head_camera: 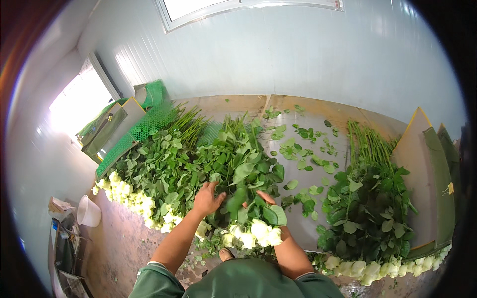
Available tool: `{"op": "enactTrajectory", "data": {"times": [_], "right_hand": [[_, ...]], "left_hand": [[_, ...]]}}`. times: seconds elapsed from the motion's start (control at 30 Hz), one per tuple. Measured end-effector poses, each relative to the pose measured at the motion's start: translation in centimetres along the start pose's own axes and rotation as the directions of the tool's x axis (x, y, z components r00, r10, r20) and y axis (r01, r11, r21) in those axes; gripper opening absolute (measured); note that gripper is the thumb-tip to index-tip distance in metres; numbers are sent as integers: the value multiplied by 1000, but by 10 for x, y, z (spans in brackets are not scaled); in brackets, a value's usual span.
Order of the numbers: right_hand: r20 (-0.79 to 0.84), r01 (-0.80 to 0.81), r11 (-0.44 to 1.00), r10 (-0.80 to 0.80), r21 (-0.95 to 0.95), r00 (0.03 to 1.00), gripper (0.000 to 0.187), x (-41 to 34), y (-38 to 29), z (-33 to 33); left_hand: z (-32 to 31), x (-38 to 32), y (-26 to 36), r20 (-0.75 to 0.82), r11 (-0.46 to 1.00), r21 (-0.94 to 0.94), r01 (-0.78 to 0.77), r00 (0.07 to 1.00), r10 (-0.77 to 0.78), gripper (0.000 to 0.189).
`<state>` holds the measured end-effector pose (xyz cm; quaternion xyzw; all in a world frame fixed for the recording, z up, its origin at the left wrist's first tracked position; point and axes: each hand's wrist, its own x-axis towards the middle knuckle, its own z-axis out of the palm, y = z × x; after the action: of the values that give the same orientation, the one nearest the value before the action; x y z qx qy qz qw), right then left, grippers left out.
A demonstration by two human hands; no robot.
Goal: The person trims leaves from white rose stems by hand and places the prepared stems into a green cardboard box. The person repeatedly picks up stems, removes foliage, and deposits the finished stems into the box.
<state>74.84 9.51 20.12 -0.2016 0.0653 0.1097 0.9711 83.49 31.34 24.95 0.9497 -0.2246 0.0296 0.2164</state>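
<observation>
White roses (pixel 261 231) with long leafy stems lie in front of me, their heads over the table's near edge. My right hand (pixel 266 198) is among the leaves of this bunch, its fingers partly hidden; whether it grips stems cannot be told. My left hand (pixel 209 198) rests at the left side of the same bunch, thumb and fingers apart, nothing seen in it. A larger heap of leafy rose stems (pixel 164 160) spreads to the left, with cream heads (pixel 128 197) along the near edge. Another bunch (pixel 369 208) lies at the right.
Loose leaves (pixel 298 151) are scattered on the grey table (pixel 302 231) between the bunches. Green plastic netting (pixel 149 126) and fabric-edged panels (pixel 108 130) stand at the left, another panel (pixel 421 178) at the right. A white bucket (pixel 88 211) stands on the floor.
</observation>
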Motion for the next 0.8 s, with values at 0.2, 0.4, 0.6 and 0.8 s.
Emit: {"op": "enactTrajectory", "data": {"times": [0.2,0.4,0.6,0.8], "right_hand": [[147,290,914,-257,-284,955,35,-43,-22,-10],[239,412,841,-345,-350,908,42,-72,-36,-42],[-368,39,986,-99,-165,924,30,-66,-38,-75],[-521,-109,722,-377,-683,766,44,-89,-47,-85]], "left_hand": [[51,-19,-5,140,968,252,-1,989,-35,59],[66,-30,63,-135,992,-60,-107,986,98,39],[129,-53,116,700,304,-689,658,713,46,65],[149,-62,111,831,294,-555,778,532,161,69]]}}
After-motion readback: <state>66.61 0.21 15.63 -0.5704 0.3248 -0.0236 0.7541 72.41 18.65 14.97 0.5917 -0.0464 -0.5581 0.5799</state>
